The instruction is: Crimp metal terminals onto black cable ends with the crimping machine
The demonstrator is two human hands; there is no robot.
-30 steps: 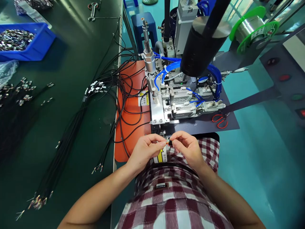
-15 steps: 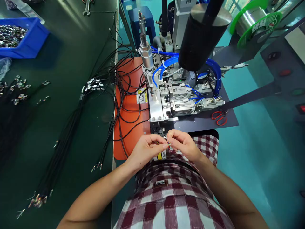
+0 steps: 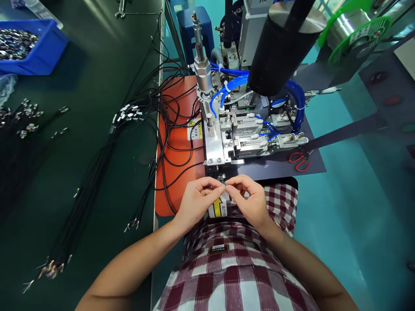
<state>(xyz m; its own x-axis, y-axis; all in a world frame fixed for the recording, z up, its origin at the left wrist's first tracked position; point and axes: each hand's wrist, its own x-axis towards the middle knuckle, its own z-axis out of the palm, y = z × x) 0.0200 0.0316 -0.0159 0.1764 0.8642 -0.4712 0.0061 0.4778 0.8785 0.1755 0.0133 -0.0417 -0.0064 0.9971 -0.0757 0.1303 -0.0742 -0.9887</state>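
Green tabletop (image 3: 97, 65) holds black cables (image 3: 94, 185); before the machine (image 3: 227, 138), left hand (image 3: 197, 201) and right hand (image 3: 249, 198) pinch a tiny wire end (image 3: 225, 185), fingers closed.

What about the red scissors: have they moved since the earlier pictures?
No. The red scissors still lie on the dark plate, just below the metal clamp's right end.
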